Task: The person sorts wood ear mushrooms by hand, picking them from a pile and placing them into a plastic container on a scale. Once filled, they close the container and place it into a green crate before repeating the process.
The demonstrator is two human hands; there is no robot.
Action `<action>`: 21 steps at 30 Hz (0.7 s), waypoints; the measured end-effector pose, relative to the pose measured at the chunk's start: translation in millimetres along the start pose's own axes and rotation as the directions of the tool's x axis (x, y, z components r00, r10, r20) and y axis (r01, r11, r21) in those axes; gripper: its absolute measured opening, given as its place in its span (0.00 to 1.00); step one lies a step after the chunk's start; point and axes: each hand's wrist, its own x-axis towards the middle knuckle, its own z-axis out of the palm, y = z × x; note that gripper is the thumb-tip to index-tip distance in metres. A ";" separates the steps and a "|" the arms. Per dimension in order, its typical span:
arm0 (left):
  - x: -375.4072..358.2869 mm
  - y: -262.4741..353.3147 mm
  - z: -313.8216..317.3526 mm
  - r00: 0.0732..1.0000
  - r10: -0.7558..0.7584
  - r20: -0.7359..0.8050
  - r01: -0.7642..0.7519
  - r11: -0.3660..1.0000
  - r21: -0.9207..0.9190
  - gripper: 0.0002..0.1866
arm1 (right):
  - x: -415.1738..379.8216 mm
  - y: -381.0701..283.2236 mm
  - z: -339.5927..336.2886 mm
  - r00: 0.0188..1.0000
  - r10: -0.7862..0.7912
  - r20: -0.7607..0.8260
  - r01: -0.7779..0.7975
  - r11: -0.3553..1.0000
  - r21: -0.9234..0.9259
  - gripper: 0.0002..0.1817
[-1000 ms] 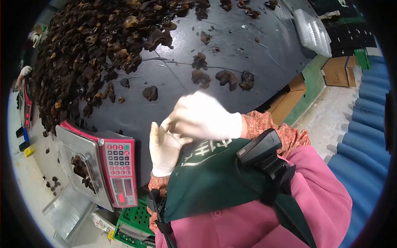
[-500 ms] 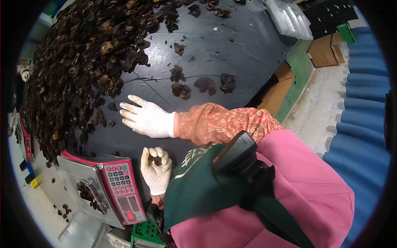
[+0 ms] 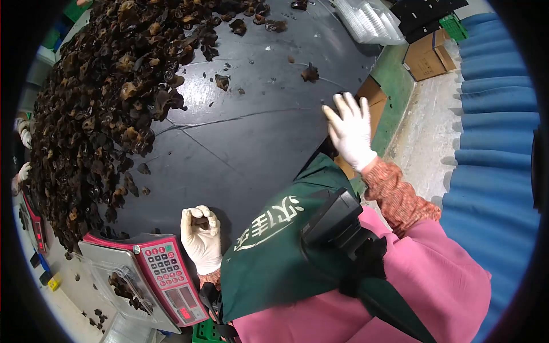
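Note:
My right hand [image 3: 350,132], in a white glove, is open with fingers spread at the right edge of the dark table [image 3: 251,148]. It hangs over a cardboard box [image 3: 374,103] that shows partly behind it. One wood ear mushroom [image 3: 310,73] lies on the table beyond its fingertips. My left hand [image 3: 201,243], also gloved, rests closed beside the red scale [image 3: 163,266], its fingers curled round. Something brownish shows inside the curl, too little to name. On the scale's clear-covered pan are dark mushroom pieces [image 3: 127,288].
A large heap of wood ear mushrooms [image 3: 97,108] covers the table's left side. Clear plastic trays [image 3: 369,23] are stacked at the far right corner. Another box [image 3: 429,57] stands on the floor by a blue curtain [image 3: 492,171]. Another person's gloved hands [image 3: 24,171] show at far left.
My right hand has moved right, from mid-table to the table edge. Several mushroom pieces that lay mid-table are gone from there. My left hand stays curled by the scale.

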 end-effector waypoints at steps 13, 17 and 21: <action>2.5 1.6 -11.3 0.948 0.315 0.038 -0.317 0.932 0.174 0.23 | 124.0 -219.0 39.7 0.792 -0.603 -0.089 0.534 0.615 0.580 0.35; 3.1 2.0 -17.6 0.947 0.320 0.012 -0.320 0.944 0.078 0.23 | 158.4 -220.3 59.2 0.910 -0.411 -0.055 0.374 0.758 0.534 0.34; 1.9 0.7 -20.1 0.951 0.308 0.027 -0.309 0.948 0.076 0.23 | 188.5 -162.1 78.6 0.982 -0.177 0.066 0.151 0.945 0.290 0.34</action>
